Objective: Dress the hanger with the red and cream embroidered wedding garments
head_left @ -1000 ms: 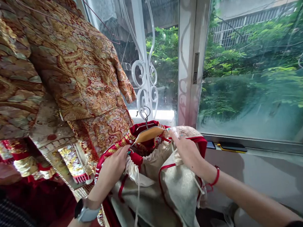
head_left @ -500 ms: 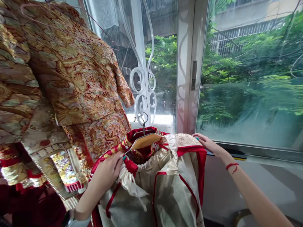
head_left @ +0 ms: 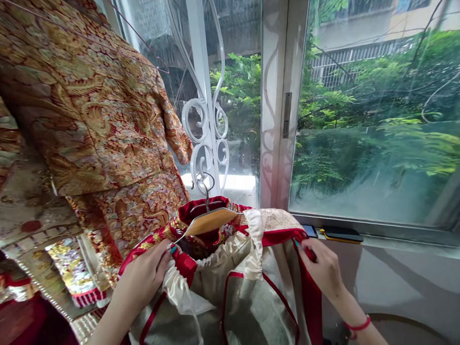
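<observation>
Head view: left hand (head_left: 145, 276) is closed, pinching the gathered red trim at the left side of the garment bag (head_left: 253, 302) opening. Right hand (head_left: 322, 267) is closed on the red trim at the bag's right edge. The bag sits low centre, in front of the window sill (head_left: 398, 234), and hangs down with its long axis vertical and its opening facing up. The wooden hanger (head_left: 211, 219) and red collar poke out of the top; the hook points up, the bar runs left-right.

Progress, as I read it: the bag covers the garment body. The top is still open, drawstring slack, not cinched.

The gold embroidered jacket (head_left: 88, 112) hangs at upper left. A phone (head_left: 340, 234) lies on the sill.
</observation>
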The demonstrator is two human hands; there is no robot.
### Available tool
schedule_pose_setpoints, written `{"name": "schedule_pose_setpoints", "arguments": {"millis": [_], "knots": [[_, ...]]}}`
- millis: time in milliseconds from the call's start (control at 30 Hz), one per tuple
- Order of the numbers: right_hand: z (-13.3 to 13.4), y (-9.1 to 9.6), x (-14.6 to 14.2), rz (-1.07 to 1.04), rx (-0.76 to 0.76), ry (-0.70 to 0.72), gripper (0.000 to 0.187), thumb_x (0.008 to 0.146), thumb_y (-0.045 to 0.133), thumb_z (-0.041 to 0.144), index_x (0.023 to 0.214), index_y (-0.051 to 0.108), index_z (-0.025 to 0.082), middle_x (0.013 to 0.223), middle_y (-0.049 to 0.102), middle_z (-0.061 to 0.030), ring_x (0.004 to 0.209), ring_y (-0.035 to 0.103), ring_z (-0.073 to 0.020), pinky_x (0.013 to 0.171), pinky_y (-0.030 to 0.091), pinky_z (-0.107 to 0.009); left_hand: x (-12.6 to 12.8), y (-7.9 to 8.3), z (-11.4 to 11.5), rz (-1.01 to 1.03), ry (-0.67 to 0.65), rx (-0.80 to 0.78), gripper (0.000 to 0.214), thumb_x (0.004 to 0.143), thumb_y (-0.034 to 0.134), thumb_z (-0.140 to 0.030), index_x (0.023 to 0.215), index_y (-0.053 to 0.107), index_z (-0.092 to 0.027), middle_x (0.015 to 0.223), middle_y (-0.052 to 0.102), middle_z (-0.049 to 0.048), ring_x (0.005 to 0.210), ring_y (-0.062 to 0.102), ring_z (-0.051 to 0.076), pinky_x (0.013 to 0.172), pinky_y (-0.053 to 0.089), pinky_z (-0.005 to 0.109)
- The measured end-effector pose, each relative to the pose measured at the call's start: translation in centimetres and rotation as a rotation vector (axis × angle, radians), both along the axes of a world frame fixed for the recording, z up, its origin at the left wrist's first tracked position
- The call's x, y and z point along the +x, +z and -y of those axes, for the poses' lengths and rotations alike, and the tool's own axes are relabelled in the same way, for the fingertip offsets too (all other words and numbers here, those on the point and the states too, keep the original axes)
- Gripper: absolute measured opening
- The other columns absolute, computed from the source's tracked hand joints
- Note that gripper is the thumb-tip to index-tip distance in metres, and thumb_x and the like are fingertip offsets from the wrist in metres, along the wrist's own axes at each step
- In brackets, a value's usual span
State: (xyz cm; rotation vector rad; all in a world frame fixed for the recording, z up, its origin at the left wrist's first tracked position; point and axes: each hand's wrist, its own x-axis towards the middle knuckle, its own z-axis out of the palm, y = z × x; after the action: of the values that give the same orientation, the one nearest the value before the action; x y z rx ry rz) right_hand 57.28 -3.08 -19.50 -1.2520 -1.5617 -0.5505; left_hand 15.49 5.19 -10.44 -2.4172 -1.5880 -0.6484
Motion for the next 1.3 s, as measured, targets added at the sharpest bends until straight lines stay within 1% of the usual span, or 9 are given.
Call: {"name": "schedule_pose_setpoints", "arguments": {"millis": [100, 300, 467, 733, 833, 967, 1100, 1200, 1300], "knots": [[-0.1, 0.7, 0.3, 0.011, 0.043, -0.004, 0.007, 0.088, 0.060, 0.021, 0.091, 0.054, 0.023, 0.075, 0.060, -0.0007, 0.065, 0.057, -0.0163, 0.063, 0.049, -0.029, -0.2, 0.1, -0.1, -0.009, -0.024, 0.011, 0.040, 0.092, 0.028, -0.040, 0.098, 0.064, -0.022, 0.097, 0.077, 0.0104, 0.085, 0.074, 0.029, 0.068, 0.054, 0.034], [-4.3, 5.2, 0.7, 0.284, -0.172, 0.118, 0.061, 0.081, 0.052, 0.010, 0.140, 0.047, 0.026, 0.136, 0.058, -0.0084, 0.125, 0.054, -0.0269, 0.104, 0.048, -0.046, -0.1, 0.1, 0.1, -0.035, -0.014, 0.014, 0.039, 0.094, 0.026, -0.037, 0.097, 0.063, -0.022, 0.100, 0.077, 0.0100, 0.086, 0.073, 0.028, 0.070, 0.054, 0.033], [-7.5, 6.9, 0.3, 0.246, -0.007, 0.101, 0.051, 0.081, 0.037, 0.001, 0.119, 0.066, 0.020, 0.111, 0.073, -0.0087, 0.100, 0.069, -0.0219, 0.084, 0.057, -0.034, 0.9, 0.2, 1.0, -0.132, 0.081, -0.053, 0.035, 0.096, 0.026, -0.028, 0.109, 0.058, -0.020, 0.101, 0.075, 0.0117, 0.088, 0.073, 0.027, 0.071, 0.053, 0.034], [-4.8, 16.3, -0.1, 0.218, 0.054, -0.200, 0.048, 0.074, 0.041, -0.001, 0.101, 0.074, 0.021, 0.102, 0.077, -0.0049, 0.080, 0.072, -0.0211, 0.063, 0.050, -0.027, 3.4, 0.8, 3.0, -0.195, 0.162, -0.154, 0.028, 0.098, 0.025, -0.022, 0.105, 0.052, -0.019, 0.086, 0.073, 0.0092, 0.080, 0.073, 0.026, 0.060, 0.048, 0.030], [-1.0, 13.7, 0.0, 0.170, -0.007, -0.185, 0.052, 0.074, 0.041, 0.002, 0.110, 0.072, 0.023, 0.107, 0.076, -0.0061, 0.090, 0.072, -0.0269, 0.072, 0.054, -0.036, 3.8, 0.7, 3.5, -0.178, 0.155, -0.135, 0.030, 0.099, 0.023, -0.022, 0.106, 0.052, -0.019, 0.086, 0.073, 0.0100, 0.078, 0.073, 0.027, 0.055, 0.046, 0.029], [2.8, 4.5, -1.2, 0.097, -0.097, -0.058, 0.072, 0.077, 0.037, 0.001, 0.141, 0.051, 0.031, 0.132, 0.064, -0.0028, 0.120, 0.061, -0.0269, 0.100, 0.051, -0.044, 3.4, 0.9, 3.2, -0.185, 0.158, -0.079, 0.029, 0.097, 0.025, -0.024, 0.105, 0.053, -0.020, 0.088, 0.073, 0.0104, 0.074, 0.073, 0.025, 0.054, 0.045, 0.028], [2.2, -2.5, -2.6, 0.011, -0.194, -0.063, 0.077, 0.084, 0.031, 0.000, 0.152, 0.031, 0.036, 0.144, 0.053, -0.0030, 0.133, 0.050, -0.0252, 0.107, 0.047, -0.050, 2.3, 1.1, 2.1, -0.213, 0.112, -0.044, 0.032, 0.097, 0.024, -0.026, 0.099, 0.056, -0.020, 0.088, 0.073, 0.0099, 0.076, 0.072, 0.026, 0.061, 0.049, 0.031], [1.3, -2.5, -3.5, -0.033, -0.274, -0.083, 0.076, 0.086, 0.036, 0.003, 0.154, 0.024, 0.035, 0.149, 0.046, -0.0071, 0.135, 0.047, -0.0274, 0.105, 0.048, -0.052, 1.7, 0.8, 1.5, -0.159, 0.078, -0.019, 0.036, 0.097, 0.023, -0.030, 0.101, 0.057, -0.020, 0.097, 0.073, 0.0117, 0.083, 0.072, 0.028, 0.065, 0.050, 0.034], [1.2, 1.0, -4.6, 0.056, -0.263, -0.058, 0.076, 0.086, 0.047, 0.009, 0.153, 0.025, 0.035, 0.157, 0.034, -0.0082, 0.146, 0.028, -0.0337, 0.112, 0.033, -0.064, 1.5, 0.3, 1.6, -0.059, 0.082, 0.012, 0.040, 0.096, 0.023, -0.035, 0.105, 0.058, -0.018, 0.107, 0.072, 0.0147, 0.089, 0.071, 0.031, 0.068, 0.052, 0.037]]}}
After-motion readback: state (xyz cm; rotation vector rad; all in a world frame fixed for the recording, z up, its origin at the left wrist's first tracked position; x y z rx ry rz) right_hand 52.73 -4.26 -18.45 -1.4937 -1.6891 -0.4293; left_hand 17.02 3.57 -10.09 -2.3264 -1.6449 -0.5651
